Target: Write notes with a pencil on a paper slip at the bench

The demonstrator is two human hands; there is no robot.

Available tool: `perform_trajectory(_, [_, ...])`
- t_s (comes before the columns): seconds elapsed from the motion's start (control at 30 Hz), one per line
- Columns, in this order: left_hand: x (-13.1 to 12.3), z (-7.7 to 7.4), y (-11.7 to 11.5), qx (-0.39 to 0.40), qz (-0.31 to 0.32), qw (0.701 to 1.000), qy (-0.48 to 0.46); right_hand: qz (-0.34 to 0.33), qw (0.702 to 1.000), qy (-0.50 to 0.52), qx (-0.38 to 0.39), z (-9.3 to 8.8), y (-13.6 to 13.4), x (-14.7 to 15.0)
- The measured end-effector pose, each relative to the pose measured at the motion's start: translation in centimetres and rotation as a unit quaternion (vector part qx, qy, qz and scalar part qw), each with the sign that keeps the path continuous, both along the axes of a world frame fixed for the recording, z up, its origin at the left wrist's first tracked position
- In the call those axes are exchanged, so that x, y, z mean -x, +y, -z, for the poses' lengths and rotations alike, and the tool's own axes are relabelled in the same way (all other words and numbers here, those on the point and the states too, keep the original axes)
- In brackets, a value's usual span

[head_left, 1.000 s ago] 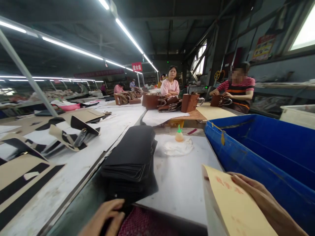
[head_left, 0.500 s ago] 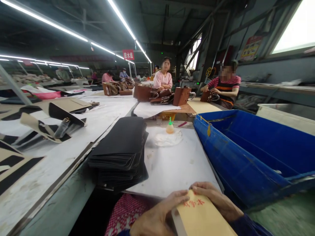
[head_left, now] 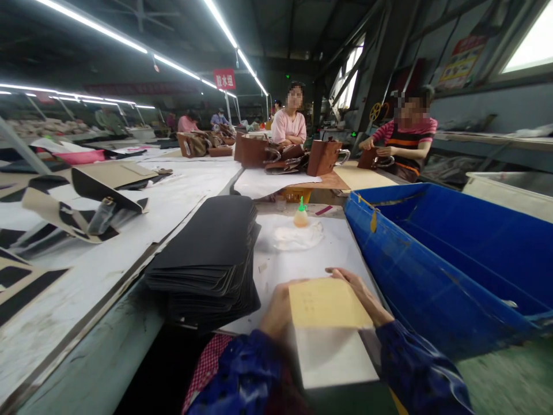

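A yellow-and-white box-shaped thing (head_left: 330, 302) is held up in front of me over the near edge of the worktable, its yellow face uppermost and a white face towards me. My left hand (head_left: 277, 310) grips its left side, the fingers mostly behind it. Along its far right edge lies my right hand (head_left: 362, 293), closed around it with the fingertips at the far corner. To the left of my hands rises a tall stack of black panels (head_left: 205, 248). Beyond them are a small bottle with a green nozzle (head_left: 301, 214) and a crumpled white cloth or plastic piece (head_left: 298, 236).
A large blue bin (head_left: 401, 265) stands close on the right. A long bench (head_left: 173, 190) with beige and black bag pieces (head_left: 93, 210) runs along the left. Brown bags (head_left: 253, 151) lie farther off, near a person in pink (head_left: 288, 127) and a person in stripes (head_left: 406, 138).
Both hands have moved up and forward, tilting the box-shaped thing so its white face shows. The red writing no longer shows. My view has shifted slightly.
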State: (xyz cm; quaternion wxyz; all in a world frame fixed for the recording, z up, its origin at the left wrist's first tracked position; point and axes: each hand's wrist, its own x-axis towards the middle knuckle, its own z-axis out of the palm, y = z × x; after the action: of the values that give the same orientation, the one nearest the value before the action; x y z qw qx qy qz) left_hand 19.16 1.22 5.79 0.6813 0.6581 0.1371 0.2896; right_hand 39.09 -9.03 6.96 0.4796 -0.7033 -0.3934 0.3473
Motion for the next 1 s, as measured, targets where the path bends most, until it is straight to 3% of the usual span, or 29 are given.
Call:
perform_trajectory(0.07, [-0.7, 0.9, 1.0, 0.009, -0.036, 0.999, -0.015, 0.010, 0.998, -0.055, -0.023, 0.6, 0.4, -0.8])
perform_trajectory(0.2, [-1.0, 1.6, 2.5, 0.009, -0.077, 0.997, -0.011, -0.037, 0.984, -0.170, -0.039, 1.4, 0.2, -1.2])
perform_trajectory(0.43, [-1.6, 1.5, 3.7, 0.030, -0.080, 0.996, 0.015, -0.059, 0.942, -0.326, -0.057, 2.4, 0.8, 0.2])
perform_trajectory(0.57, [-1.6, 2.0, 3.9, 0.053, -0.083, 0.995, 0.023, -0.090, 0.928, -0.354, -0.072, 1.9, 0.5, -0.5])
perform_trajectory(0.7, [-1.7, 2.6, 4.3, 0.069, -0.086, 0.994, 0.019, -0.059, 0.920, -0.378, -0.078, 0.2, -0.5, -1.6])
perform_trajectory(0.8, [-1.6, 3.1, 4.7, 0.062, -0.091, 0.994, 0.010, -0.109, 0.922, -0.367, -0.052, -0.7, -0.6, -1.2])
perform_trajectory(0.9, [-1.4, 3.6, 4.9, 0.057, -0.081, 0.995, 0.008, -0.147, 0.922, -0.358, -0.014, -0.2, 0.3, -0.2])
perform_trajectory(1.0, [-1.3, 3.7, 4.9, 0.065, -0.082, 0.994, 0.014, -0.127, 0.924, -0.361, -0.004, 1.1, 1.5, 0.1])
